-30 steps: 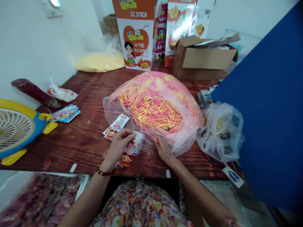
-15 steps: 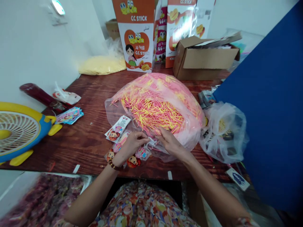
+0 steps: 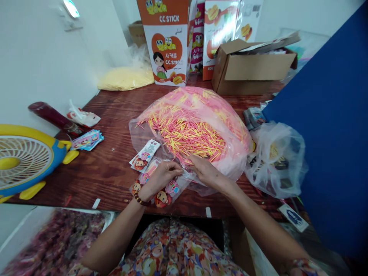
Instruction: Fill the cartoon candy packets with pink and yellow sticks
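Note:
Near the table's front, my left hand (image 3: 164, 175) pinches the upper edge of a small clear packet (image 3: 172, 188) printed with a red-haired cartoon girl. My right hand (image 3: 206, 171) is beside the packet's mouth, fingers pressed together and pointing left. Its fingertips are at the near edge of a big heap of thin pink and yellow sticks (image 3: 189, 134); what they hold is hard to make out. The heap lies in a large, open clear plastic bag (image 3: 230, 153). Left of my left hand are printed cards (image 3: 145, 155) and another packet (image 3: 143, 178) with sticks in it.
A toy-like fan (image 3: 25, 157), a dark red bottle (image 3: 50, 115) and blue cards (image 3: 87, 140) stand or lie at left. Boxes (image 3: 169, 46) and an open carton (image 3: 255, 73) line the back. A white plastic bag (image 3: 277, 161) sits right, beside a blue panel (image 3: 330, 134).
My right hand's fingertips have shifted slightly toward the heap's edge and the packet. My left hand keeps its pinch on the packet. The whole view has shifted a little.

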Tool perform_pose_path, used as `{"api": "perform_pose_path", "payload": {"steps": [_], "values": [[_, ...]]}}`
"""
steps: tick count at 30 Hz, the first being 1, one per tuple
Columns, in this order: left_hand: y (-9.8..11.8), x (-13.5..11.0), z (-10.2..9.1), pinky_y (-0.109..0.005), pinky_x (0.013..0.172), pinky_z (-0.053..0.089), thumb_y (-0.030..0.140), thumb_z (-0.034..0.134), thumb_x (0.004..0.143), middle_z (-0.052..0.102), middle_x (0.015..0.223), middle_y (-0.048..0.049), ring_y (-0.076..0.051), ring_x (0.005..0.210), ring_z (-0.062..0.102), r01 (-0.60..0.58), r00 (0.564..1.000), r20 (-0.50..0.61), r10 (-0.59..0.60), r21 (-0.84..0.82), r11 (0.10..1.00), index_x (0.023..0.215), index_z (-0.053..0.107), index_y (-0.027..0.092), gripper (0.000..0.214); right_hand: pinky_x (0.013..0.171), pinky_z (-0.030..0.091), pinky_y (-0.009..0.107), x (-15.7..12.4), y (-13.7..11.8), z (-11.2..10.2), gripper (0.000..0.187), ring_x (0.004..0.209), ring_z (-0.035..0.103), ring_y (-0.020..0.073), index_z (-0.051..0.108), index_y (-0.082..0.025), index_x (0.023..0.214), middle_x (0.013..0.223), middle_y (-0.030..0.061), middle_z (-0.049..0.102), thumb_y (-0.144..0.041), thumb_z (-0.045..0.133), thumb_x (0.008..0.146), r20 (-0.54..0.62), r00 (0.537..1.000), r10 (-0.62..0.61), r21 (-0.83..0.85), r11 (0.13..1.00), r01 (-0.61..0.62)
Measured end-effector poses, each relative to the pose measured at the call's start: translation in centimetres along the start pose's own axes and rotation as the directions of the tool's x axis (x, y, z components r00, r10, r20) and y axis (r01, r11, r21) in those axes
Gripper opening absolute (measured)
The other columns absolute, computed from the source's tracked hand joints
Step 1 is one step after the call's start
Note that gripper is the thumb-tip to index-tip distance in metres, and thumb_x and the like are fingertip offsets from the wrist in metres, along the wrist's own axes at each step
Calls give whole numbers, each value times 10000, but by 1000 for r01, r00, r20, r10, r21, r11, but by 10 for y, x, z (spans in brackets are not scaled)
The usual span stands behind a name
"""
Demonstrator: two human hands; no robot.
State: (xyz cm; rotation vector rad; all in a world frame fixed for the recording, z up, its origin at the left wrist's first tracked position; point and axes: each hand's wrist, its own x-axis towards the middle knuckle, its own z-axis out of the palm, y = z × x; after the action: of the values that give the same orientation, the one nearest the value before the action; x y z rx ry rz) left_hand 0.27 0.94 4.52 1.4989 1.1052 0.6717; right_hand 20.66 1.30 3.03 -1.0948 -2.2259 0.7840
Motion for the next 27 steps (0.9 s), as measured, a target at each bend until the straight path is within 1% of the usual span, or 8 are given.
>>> {"api": "perform_pose_path", "payload": {"steps": [3, 5, 7, 9, 12, 15, 20, 27], "values": [[-6, 0, 1, -234, 507, 315, 352, 645, 807, 558, 566, 21, -105, 524, 420, -7, 1000, -17, 9, 77, 997, 663, 668, 161, 240, 1005, 434, 451, -1, 0, 0, 406, 1201, 563, 274, 488, -198, 1324, 1276, 143, 622, -212, 429, 923, -11, 1000, 8, 31, 999, -8], [-12, -1, 1, -231, 544, 334, 356, 611, 842, 562, 601, 19, -106, 559, 438, -24, 1000, -9, 26, 109, 994, 668, 641, 155, 268, 927, 475, 428, -2, -1, -2, 307, 1071, 617, 264, 547, -210, 1214, 1146, 119, 674, -242, 450, 924, -38, 997, 72, 97, 993, -68], [-16, -2, 2, -230, 584, 355, 364, 575, 879, 564, 629, 15, -109, 594, 461, -57, 998, 3, 57, 104, 993, 682, 623, 153, 293, 810, 505, 374, -2, -4, -5, 186, 867, 637, 225, 573, -225, 1072, 934, 64, 690, -301, 467, 939, -110, 976, 190, 265, 951, -156], [-18, -4, 3, -232, 622, 371, 369, 557, 902, 575, 669, 7, -116, 637, 485, -104, 994, -14, 105, 84, 991, 716, 628, 154, 293, 742, 505, 330, 0, -8, -6, 143, 726, 607, 182, 558, -244, 1002, 783, 4, 645, -354, 487, 946, -223, 923, 315, 510, 844, -165], [-16, -6, 6, -235, 652, 376, 361, 562, 908, 585, 714, -6, -126, 683, 497, -164, 984, -53, 168, 83, 983, 755, 643, 157, 268, 745, 510, 317, 8, -20, -6, 126, 699, 603, 161, 529, -267, 991, 727, -36, 606, -379, 519, 935, -374, 827, 421, 783, 621, 37], [-12, -6, 10, -239, 655, 364, 350, 555, 914, 572, 718, -8, -127, 688, 482, -185, 980, -60, 191, 93, 978, 755, 644, 153, 268, 771, 519, 326, 17, -35, -3, 92, 746, 632, 165, 522, -269, 941, 724, -37, 596, -359, 527, 930, -439, 784, 440, 854, 477, 211], [-9, -3, 12, -237, 624, 326, 374, 552, 913, 496, 671, 12, -115, 654, 417, -178, 981, -72, 182, 52, 983, 700, 604, 147, 316, 833, 525, 338, 28, -49, 11, 109, 819, 664, 167, 530, -260, 926, 761, -26, 611, -368, 527, 938, -470, 757, 455, 850, 464, 249], [-7, -4, 12, -232, 613, 307, 385, 573, 894, 432, 656, 25, -107, 654, 367, -158, 984, -97, 151, -72, 985, 664, 562, 148, 330, 854, 536, 349, 23, -44, 25, 141, 903, 693, 185, 534, -257, 924, 800, -15, 672, -398, 538, 930, -410, 782, 469, 866, 469, 173]]}}
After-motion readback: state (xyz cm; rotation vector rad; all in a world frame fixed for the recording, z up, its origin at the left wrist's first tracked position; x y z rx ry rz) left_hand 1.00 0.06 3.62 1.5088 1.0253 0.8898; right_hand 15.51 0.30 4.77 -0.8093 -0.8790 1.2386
